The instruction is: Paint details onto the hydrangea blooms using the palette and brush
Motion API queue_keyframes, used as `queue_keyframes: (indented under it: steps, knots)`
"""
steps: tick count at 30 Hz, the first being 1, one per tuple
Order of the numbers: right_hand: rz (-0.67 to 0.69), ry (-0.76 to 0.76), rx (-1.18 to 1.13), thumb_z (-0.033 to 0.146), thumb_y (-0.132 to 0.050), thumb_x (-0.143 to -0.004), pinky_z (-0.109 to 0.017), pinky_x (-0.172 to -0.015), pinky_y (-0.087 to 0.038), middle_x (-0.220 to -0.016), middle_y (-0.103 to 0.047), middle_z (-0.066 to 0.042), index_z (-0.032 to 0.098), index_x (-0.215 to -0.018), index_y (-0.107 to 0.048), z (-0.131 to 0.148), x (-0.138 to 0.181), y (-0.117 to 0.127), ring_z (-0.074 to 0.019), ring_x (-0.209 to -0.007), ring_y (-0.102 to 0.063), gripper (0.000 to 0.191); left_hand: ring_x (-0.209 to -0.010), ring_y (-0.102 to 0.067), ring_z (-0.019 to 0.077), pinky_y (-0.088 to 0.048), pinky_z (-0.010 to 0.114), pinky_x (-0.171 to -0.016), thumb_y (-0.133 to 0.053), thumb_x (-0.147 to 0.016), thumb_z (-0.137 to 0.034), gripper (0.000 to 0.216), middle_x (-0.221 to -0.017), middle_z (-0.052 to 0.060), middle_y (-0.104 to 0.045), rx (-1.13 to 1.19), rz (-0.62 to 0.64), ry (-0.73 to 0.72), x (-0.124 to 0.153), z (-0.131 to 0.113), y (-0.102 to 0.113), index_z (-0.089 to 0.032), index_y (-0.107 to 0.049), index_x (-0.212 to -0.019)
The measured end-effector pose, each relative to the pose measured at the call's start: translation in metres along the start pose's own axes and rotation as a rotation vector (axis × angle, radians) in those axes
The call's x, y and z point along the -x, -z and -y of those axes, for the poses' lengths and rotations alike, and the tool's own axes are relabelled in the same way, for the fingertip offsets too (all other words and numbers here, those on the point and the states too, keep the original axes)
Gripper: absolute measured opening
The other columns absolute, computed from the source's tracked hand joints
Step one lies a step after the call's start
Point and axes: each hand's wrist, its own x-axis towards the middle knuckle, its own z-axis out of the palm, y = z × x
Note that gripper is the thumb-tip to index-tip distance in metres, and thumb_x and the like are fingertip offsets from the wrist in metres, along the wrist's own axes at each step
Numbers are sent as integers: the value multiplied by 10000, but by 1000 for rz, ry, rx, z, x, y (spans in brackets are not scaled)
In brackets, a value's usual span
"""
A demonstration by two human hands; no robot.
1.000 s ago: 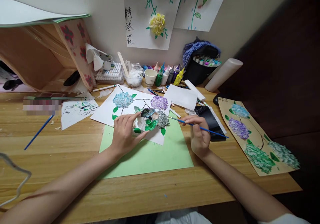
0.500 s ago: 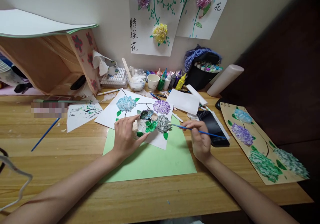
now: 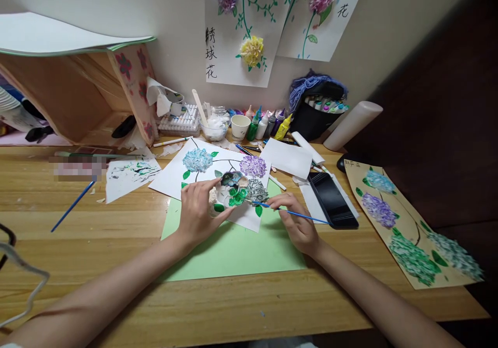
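Observation:
Gripped at its left side by my left hand point(image 3: 200, 203) is a small round paint palette point(image 3: 224, 197), its wells smeared with green, black, white and beige. My right hand point(image 3: 298, 223) pinches a thin blue paintbrush point(image 3: 288, 211); its tip is at the palette's right edge, beside the green paint. Underneath lies a white sheet point(image 3: 171, 174) with raised flowers: a blue one point(image 3: 197, 160), a purple one point(image 3: 252, 166) and a grey-green one point(image 3: 257, 191). The palette hides part of the sheet. A light green sheet point(image 3: 233, 254) lies below it on the wooden table.
A black phone point(image 3: 333, 200) lies right of my right hand, near a finished flower picture point(image 3: 408, 228). Paint bottles point(image 3: 262, 126), a paper cup point(image 3: 240, 127) and a black pen holder point(image 3: 317, 114) line the wall. Another blue brush point(image 3: 73, 205) rests at left.
My right hand has moved left and slightly down, taking the brush tip from the grey-green flower to the palette's edge. My left hand still holds the palette. The view has shifted slightly.

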Motion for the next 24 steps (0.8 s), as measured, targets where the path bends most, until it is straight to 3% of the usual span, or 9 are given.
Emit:
queue_keyframes:
  steps: [2,5,8,10,16,24]
  knots:
    - [-40,11,-30,250,-390,-961,-418,-811,-481,-951,-671,-67,242,-1004,-569,-1,1,0,-223,-930,-617,184,-947,-584,260,-401,402,-843,-733,-745,-431,620,-1026,106,-649,-3,-1,-5,0,1,0,-173,-450,-1233]
    - [-220,44,-95,269,-387,-964,-397,-755,-491,-949,-661,-69,246,-1021,-588,-1,-5,5,-220,-913,-612,211,-948,-584,260,-399,405,-844,-726,-753,-419,613,-1033,112,-647,3,3,-8,0,2,1,-170,-447,-1238]
    - [-373,18,-94,296,-412,-963,-361,-692,-491,-942,-648,-73,237,-986,-615,2,-26,17,-207,-869,-605,213,-959,-584,265,-405,403,-832,-730,-748,-403,613,-1034,114,-646,34,18,-20,1,1,3,-175,-448,-1242]
    - [-393,-53,-65,318,-443,-955,-343,-680,-489,-949,-641,-68,226,-978,-621,4,-48,25,-181,-798,-593,202,-958,-589,263,-411,402,-832,-733,-743,-391,614,-1027,107,-651,62,34,-53,2,-1,4,-182,-446,-1243]
    - [-94,-180,63,302,-500,-918,-281,-660,-465,-870,-641,-28,209,-900,-594,2,-103,33,-162,-809,-608,133,-902,-603,241,-448,388,-789,-742,-730,-382,623,-1000,101,-671,165,116,-132,5,-6,6,-163,-451,-1235]
    - [81,-119,254,159,-441,-859,-273,-593,-416,-696,-583,-3,203,-730,-544,-11,-113,14,-144,-645,-550,170,-872,-633,239,-496,399,-732,-734,-734,-365,607,-977,96,-685,293,219,-88,6,-5,8,-175,-459,-1241]
